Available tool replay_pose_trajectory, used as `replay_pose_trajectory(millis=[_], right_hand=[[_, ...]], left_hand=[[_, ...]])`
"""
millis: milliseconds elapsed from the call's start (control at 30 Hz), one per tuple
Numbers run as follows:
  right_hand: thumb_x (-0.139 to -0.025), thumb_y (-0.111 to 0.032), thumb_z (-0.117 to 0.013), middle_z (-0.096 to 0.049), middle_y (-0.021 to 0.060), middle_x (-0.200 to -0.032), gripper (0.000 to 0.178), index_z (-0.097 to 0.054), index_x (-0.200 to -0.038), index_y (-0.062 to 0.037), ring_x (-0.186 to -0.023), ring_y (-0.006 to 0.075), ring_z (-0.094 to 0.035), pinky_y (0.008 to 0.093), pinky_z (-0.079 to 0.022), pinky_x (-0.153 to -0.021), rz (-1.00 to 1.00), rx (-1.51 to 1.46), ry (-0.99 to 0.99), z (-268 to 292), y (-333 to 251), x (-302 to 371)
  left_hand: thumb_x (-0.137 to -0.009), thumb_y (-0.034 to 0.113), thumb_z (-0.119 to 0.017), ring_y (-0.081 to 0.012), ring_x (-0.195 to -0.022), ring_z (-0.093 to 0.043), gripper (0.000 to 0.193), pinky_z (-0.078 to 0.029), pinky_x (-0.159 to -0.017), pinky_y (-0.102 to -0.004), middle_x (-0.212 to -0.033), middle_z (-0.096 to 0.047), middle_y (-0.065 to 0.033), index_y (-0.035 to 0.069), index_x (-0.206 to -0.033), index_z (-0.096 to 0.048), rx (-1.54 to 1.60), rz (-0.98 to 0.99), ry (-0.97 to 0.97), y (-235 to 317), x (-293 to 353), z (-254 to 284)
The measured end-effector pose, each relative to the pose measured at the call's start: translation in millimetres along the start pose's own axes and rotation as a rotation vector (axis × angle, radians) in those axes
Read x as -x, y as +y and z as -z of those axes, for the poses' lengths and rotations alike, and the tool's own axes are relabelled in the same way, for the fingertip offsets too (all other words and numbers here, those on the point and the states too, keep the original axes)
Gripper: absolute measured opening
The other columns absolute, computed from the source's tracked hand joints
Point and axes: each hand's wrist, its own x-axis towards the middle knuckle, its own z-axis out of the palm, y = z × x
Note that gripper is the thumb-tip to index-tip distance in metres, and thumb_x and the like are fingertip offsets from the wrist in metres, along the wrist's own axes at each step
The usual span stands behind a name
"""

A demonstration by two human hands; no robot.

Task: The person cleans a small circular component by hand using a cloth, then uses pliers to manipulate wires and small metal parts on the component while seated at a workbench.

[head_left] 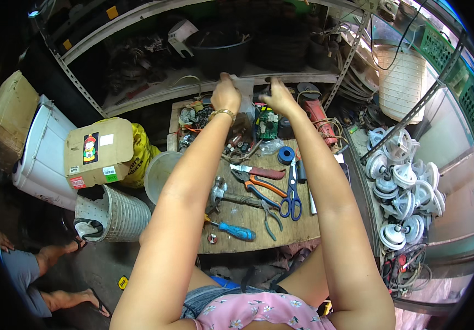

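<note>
Both my arms reach to the far end of a wooden work board [297, 234]. My left hand [226, 98], with a bracelet at the wrist, is closed at the edge of a translucent plastic bag [244, 88]. My right hand [281, 99] is curled just right of the bag, thumb toward it; what its fingers hold, if anything, is hidden. Below the right hand lies a green circuit board [268, 126]. Nearer me are blue-handled scissors [291, 198], orange-and-blue pliers [262, 184], a red-handled knife [259, 172], a hammer [237, 196], small pliers [271, 220] and a blue screwdriver [237, 231].
A metal shelf with a dark tub [218, 52] stands behind the board. White plastic parts [407, 181] are heaped at right. Left are a cardboard box [97, 148], a ribbed basket [116, 214] and a clear tub [160, 173]. Another person's legs [55, 256] show at lower left.
</note>
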Motion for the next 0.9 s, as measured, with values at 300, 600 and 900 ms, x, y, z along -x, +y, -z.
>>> replay_pose_trajectory(millis=[300, 600, 900], right_hand=[[-0.081, -0.011, -0.072, -0.068, 0.0173, -0.102, 0.046, -0.054, -0.118, 0.0087, -0.095, 0.0239, -0.065, 0.0331, -0.051, -0.085, 0.01, -0.967, 0.088, 3, -27, 11], [-0.077, -0.004, -0.07, -0.066, 0.0091, -0.092, 0.015, -0.065, -0.09, 0.0004, -0.083, 0.0141, -0.061, 0.0311, -0.049, -0.073, 0.045, -0.699, 0.267, 41, -72, 59], [-0.083, -0.012, -0.067, -0.06, 0.0094, -0.106, 0.035, -0.059, -0.115, -0.0018, -0.081, 0.0167, -0.058, 0.0292, -0.049, -0.072, -0.198, -0.91, 0.151, 70, -35, 174]], left_hand=[[-0.09, 0.003, -0.051, -0.018, -0.103, -0.061, 0.035, -0.05, -0.088, -0.0303, -0.117, -0.061, -0.012, 0.0, -0.125, -0.05, 0.992, 0.005, -0.365, 0, 13, 46], [-0.085, -0.001, -0.064, -0.013, -0.108, -0.057, 0.047, -0.052, -0.084, -0.0283, -0.123, -0.054, -0.0056, 0.008, -0.128, -0.044, 1.185, -0.105, -0.427, 28, 65, 73], [-0.072, -0.011, -0.054, -0.0275, -0.081, -0.067, 0.024, -0.054, -0.071, -0.0357, -0.08, -0.065, -0.0133, 0.002, -0.084, -0.07, 0.113, -0.474, 0.428, 4, -92, 99]])
